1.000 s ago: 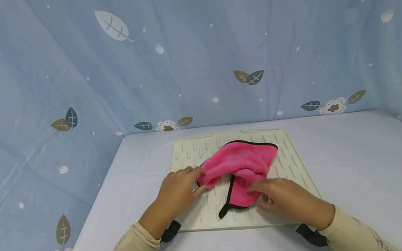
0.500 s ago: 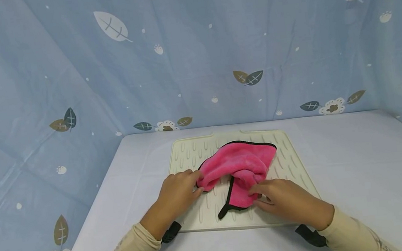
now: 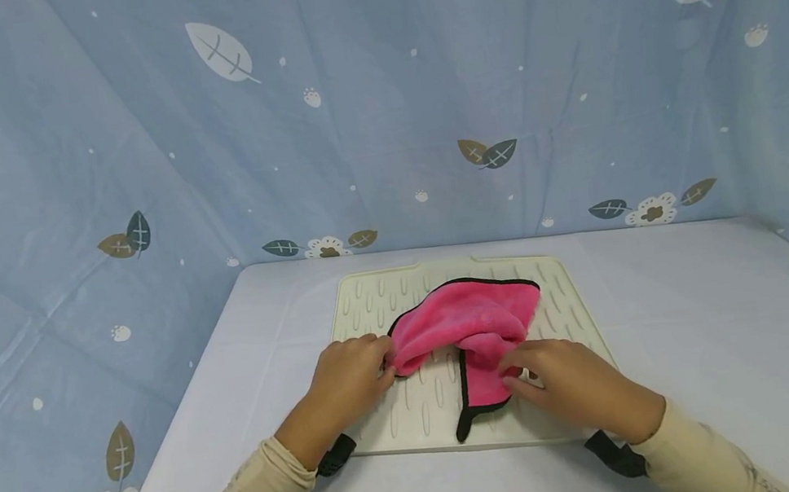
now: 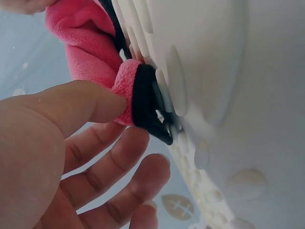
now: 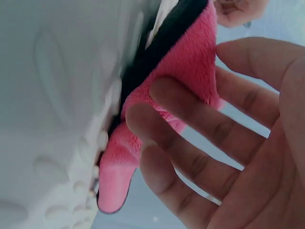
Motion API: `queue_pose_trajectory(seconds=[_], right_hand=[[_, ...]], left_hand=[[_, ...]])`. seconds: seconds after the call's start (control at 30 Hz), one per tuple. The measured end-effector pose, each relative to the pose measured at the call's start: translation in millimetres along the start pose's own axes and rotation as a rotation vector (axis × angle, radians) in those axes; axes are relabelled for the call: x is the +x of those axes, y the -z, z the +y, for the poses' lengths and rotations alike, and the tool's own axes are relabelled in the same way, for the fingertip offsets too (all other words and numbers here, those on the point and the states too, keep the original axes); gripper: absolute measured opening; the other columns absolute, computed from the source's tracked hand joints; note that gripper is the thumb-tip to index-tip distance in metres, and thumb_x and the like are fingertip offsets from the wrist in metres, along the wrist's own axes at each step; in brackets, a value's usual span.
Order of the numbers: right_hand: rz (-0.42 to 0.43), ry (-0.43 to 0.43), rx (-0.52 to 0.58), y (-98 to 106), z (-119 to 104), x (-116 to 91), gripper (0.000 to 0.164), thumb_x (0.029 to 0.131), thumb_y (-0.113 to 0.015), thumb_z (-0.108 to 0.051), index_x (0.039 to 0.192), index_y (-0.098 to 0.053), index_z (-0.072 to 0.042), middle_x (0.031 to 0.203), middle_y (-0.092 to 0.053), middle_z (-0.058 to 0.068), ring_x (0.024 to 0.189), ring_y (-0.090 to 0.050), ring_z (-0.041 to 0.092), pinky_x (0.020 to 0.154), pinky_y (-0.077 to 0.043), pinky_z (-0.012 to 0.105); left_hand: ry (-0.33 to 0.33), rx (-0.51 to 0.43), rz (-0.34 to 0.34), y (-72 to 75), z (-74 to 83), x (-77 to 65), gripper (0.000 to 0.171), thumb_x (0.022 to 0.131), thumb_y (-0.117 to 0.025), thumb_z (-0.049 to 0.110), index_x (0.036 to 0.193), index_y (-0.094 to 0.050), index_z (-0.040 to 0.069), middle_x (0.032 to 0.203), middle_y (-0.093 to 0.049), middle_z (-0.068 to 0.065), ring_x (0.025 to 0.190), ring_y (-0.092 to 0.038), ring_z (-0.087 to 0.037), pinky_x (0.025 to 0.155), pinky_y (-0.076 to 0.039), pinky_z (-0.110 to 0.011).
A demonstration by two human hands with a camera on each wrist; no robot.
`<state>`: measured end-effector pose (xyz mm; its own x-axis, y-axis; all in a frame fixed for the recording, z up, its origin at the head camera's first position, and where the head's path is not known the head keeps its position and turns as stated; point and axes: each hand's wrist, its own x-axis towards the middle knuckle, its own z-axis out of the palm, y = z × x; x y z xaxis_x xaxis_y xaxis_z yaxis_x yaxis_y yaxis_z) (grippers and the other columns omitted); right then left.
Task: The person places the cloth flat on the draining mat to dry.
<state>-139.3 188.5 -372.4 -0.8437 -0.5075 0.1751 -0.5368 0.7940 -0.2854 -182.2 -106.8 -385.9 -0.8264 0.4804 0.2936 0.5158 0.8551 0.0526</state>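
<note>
A pink towel [image 3: 472, 310] with black edging and a black hanging loop [image 3: 464, 424] lies crumpled on a cream mat [image 3: 364, 299] with raised ridges. My left hand [image 3: 352, 378] pinches the towel's left end; in the left wrist view the thumb [image 4: 95, 102] presses on the pink pile beside the black edge. At the towel's near right part, my right hand [image 3: 566, 377] pinches the fabric between thumb and index finger. In the right wrist view the other fingers [image 5: 186, 138] spread loosely over the towel, and the index fingertip is hidden behind it.
The mat rests on a white-covered table [image 3: 707, 322]. Blue curtain [image 3: 377, 100] with leaf and flower prints hangs behind and along the sides. A black strap [image 3: 616, 457] sits at the right wrist, another black strap [image 3: 335, 454] at the left.
My right hand has shifted slightly right and brought the towel's near corner along, so the loop now lies farther right and nearer. The left hand keeps its pinch, nearly still.
</note>
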Motion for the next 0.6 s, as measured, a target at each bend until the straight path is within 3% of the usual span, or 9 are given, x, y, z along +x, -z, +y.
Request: queue_pose_trajectory(seconds=[0.3, 0.6], right_hand=[[0.082, -0.080, -0.055, 8, 7, 1, 0.007, 0.086, -0.076, -0.021, 0.092, -0.072, -0.023, 0.080, -0.062, -0.014, 0.071, -0.055, 0.002, 0.062, -0.048, 0.024], [0.121, -0.123, -0.079, 11, 16, 0, 0.016, 0.081, -0.081, -0.015, 0.093, -0.072, -0.020, 0.082, -0.062, -0.010, 0.070, -0.053, 0.007, 0.057, -0.044, 0.023]], left_hand=[[0.025, 0.021, 0.042, 8.6, -3.0, -0.3, 0.011, 0.080, -0.077, 0.016, 0.079, -0.066, 0.016, 0.065, -0.054, 0.008, 0.053, -0.043, -0.007, 0.051, -0.037, -0.026], [0.056, 0.010, 0.041, 16.0, -7.6, -0.1, 0.010, 0.081, -0.076, 0.017, 0.080, -0.066, 0.016, 0.066, -0.055, 0.008, 0.054, -0.044, -0.006, 0.053, -0.040, -0.026]])
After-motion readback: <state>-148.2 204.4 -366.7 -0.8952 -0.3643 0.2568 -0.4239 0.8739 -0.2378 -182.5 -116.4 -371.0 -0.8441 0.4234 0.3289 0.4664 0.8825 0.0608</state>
